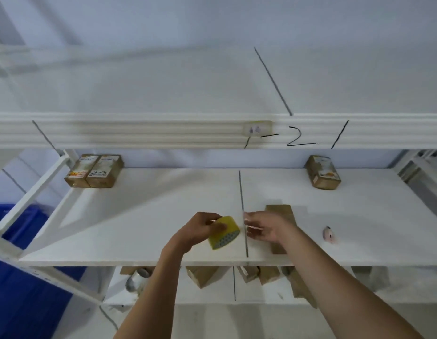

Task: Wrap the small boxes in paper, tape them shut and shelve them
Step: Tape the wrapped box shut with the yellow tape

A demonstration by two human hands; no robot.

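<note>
My left hand [204, 227] grips a yellow roll of clear tape [224, 233] over the middle of the white shelf [139, 228]. My right hand [264, 227] is just to its right and pinches a strip of clear tape pulled from the roll. Under my right hand lies a brown paper-wrapped box [282, 216], partly hidden by the hand and forearm. Two wrapped boxes [94, 171] stand side by side at the shelf's back left. One more wrapped box [322, 172] stands at the back right.
A small pink-and-white object [328, 234] lies on the shelf to the right of the box. On the lower shelf are several brown packages [202, 275] and a tape roll [136, 280]. A blue bin [21, 277] stands at the left. The upper shelf beam [163, 132] runs overhead.
</note>
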